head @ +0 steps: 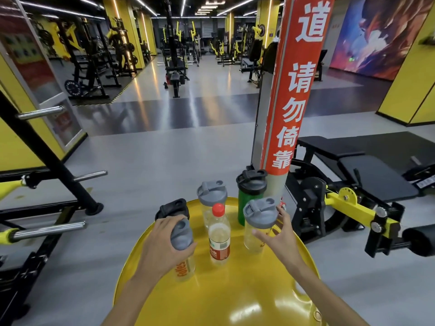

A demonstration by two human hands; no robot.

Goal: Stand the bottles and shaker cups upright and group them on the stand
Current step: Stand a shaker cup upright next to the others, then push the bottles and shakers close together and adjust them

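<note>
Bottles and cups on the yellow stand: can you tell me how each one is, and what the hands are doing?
Left hand: gripping the lid of a clear shaker cup.
Clear shaker cup with orange letters: upright, held.
Right hand: open, fingers spread beside the right grey-lidded cup.
Right grey-lidded cup: upright, lid closed.
Back grey-lidded cup: upright, lid closed.
Green shaker cup: upright, black lid on.
Red-capped bottle: upright, capped.
Black-lidded cup: mostly hidden.
Yellow stand: holds them all.

You have six containers on one round yellow stand (235, 295): three clear grey-lidded shaker cups (183, 250) (211, 198) (257, 229), one green black-lidded shaker (250, 201), one black-lidded cup (173, 209) behind your left hand, and one red-capped bottle (219, 238).
</note>
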